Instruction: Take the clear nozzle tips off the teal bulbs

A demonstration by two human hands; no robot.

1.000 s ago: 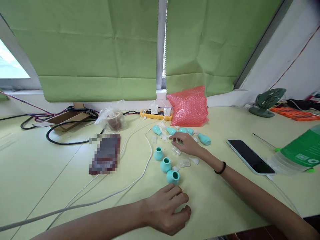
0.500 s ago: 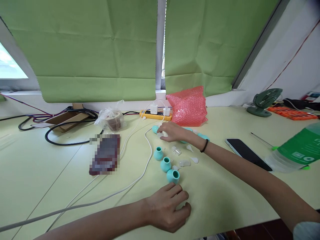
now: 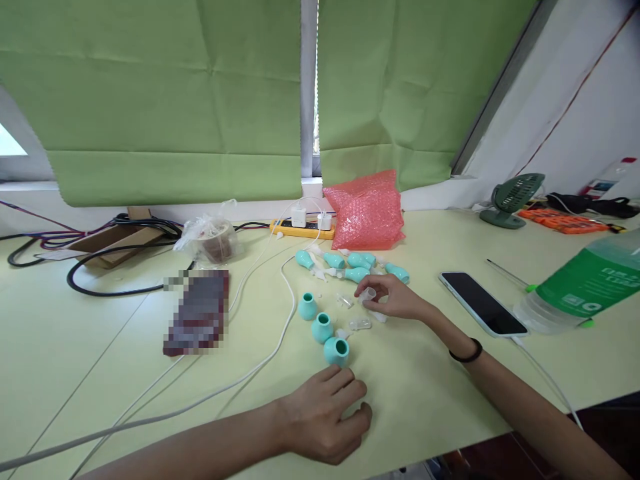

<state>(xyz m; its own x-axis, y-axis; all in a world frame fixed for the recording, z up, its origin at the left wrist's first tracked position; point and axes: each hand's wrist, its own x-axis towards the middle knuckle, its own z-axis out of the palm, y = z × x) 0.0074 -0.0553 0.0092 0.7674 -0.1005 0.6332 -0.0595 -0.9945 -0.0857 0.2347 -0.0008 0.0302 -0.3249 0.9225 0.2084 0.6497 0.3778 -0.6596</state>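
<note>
Beyond the right hand [image 3: 393,297], flat light-green fabric blinds [image 3: 175,100] hang across a grey-framed window [image 3: 307,87]; daylight shows far to the hand's left; a plain white wall [image 3: 605,107] rises rightward; a smooth pale-yellow tabletop [image 3: 425,400] spreads beneath.

A pale-yellow table [image 3: 425,387] carries a power strip [image 3: 303,231]; nearer than the strip stand 3 teal bulbs [image 3: 321,333], right of it a pink bubble-wrap pouch [image 3: 367,212].

The small cup [image 3: 369,294] in the right hand [image 3: 395,298] looks like clear, shiny plastic. Left of that grip, the three teal pots [image 3: 322,331] look smooth and a bit shiny. Past the grip, the pink bag [image 3: 367,215] is bumpy, shiny plastic, and the green blind [image 3: 395,73] is dull cloth. Under it, the table [image 3: 425,387] is smooth.
</note>
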